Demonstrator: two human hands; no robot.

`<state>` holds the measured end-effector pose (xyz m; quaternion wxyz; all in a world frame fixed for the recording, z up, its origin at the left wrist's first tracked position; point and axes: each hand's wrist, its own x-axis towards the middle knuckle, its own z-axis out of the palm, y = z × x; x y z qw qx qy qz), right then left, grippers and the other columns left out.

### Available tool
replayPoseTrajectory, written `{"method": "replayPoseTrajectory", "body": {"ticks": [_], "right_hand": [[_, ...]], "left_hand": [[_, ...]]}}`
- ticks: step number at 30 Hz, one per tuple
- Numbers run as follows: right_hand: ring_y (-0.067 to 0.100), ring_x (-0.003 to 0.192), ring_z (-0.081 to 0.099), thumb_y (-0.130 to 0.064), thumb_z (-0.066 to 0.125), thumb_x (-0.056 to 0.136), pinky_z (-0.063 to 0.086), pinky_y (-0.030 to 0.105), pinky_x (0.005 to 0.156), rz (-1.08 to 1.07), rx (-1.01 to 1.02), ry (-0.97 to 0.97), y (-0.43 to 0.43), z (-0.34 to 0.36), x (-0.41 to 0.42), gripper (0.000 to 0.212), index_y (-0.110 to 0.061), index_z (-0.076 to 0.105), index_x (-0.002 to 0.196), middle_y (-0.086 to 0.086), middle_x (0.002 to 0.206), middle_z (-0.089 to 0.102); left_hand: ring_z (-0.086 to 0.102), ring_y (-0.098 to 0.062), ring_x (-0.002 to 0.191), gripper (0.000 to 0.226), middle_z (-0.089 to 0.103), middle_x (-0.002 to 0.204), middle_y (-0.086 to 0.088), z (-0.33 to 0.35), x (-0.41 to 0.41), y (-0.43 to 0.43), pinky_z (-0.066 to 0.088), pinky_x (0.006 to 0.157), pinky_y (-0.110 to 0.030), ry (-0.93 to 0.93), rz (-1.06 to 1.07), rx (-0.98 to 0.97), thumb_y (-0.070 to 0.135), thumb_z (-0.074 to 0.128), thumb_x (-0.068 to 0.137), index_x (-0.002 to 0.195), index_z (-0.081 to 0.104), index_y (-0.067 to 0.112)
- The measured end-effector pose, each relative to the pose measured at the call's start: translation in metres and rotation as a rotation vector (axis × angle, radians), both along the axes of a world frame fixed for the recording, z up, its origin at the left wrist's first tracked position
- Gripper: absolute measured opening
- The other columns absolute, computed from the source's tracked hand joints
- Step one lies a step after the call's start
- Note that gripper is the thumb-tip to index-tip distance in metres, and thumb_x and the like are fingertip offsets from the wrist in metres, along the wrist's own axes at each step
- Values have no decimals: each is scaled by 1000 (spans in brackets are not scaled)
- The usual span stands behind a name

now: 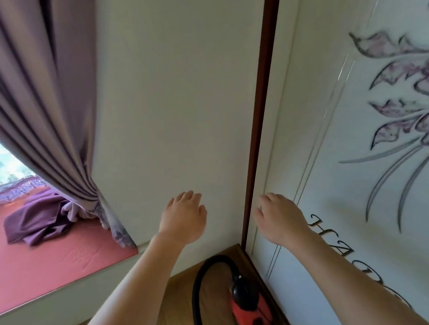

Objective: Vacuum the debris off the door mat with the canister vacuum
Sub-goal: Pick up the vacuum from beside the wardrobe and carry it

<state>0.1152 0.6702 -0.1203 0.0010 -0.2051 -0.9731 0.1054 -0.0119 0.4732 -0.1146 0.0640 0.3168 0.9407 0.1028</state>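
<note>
The red and black canister vacuum (249, 305) sits on the wood floor (177, 293) in the corner, its black hose (199, 279) looping up. Left hand (183, 220) and right hand (280, 217) reach forward above it, fingers loosely spread, holding nothing.

Left hand (183, 217) and right hand (280, 217) reach forward, empty, fingers (185, 196) loosely spread.

A single head-worn wide-angle view looks forward and down into a room corner, close to the plain cream wall (176, 88) filling the frame's centre. The red-and-black canister vacuum (248, 306) sits on the floor at the bottom centre, and both bare forearms reach up from the lower edge.
</note>
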Motion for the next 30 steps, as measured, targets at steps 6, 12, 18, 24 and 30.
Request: {"method": "replayPoseTrajectory", "body": {"ticks": [6,12,18,24,30], "right_hand": [[25,113,53,-29,30,105,41,36,95,8,-23,-75,-11,-28,-25,37,-7,57,117,6,123,59],[25,110,53,-30,29,105,43,37,93,30,-47,-141,-3,-64,-30,37,-9,57,115,7,122,60],[27,122,52,-33,29,105,42,40,102,93,-74,-214,15,-123,-25,43,-10,56,130,8,135,58],[26,121,53,-34,30,106,43,39,101,123,-142,-283,30,-197,-14,43,-12,56,130,7,134,58],[25,129,51,-36,29,107,42,38,107,179,-119,-392,36,-287,-12,46,-13,51,140,7,142,55]], "left_hand": [[30,-21,151,51,37,163,-2,-33,-24,-12,21,124,-37,-51,23,-26,35,29,109,156,36,17],[33,-23,149,51,40,161,-3,-68,-23,-14,25,122,-38,-106,69,-66,35,30,108,155,39,18],[40,-25,143,47,47,154,-4,-119,0,-5,31,116,-38,-182,162,-102,32,30,108,149,46,16],[41,-24,144,49,48,154,-2,-197,21,1,30,119,-38,-256,248,-128,33,28,108,152,45,18],[49,-21,135,42,58,139,1,-296,28,2,36,113,-36,-312,276,-151,31,31,107,136,58,18]]}}
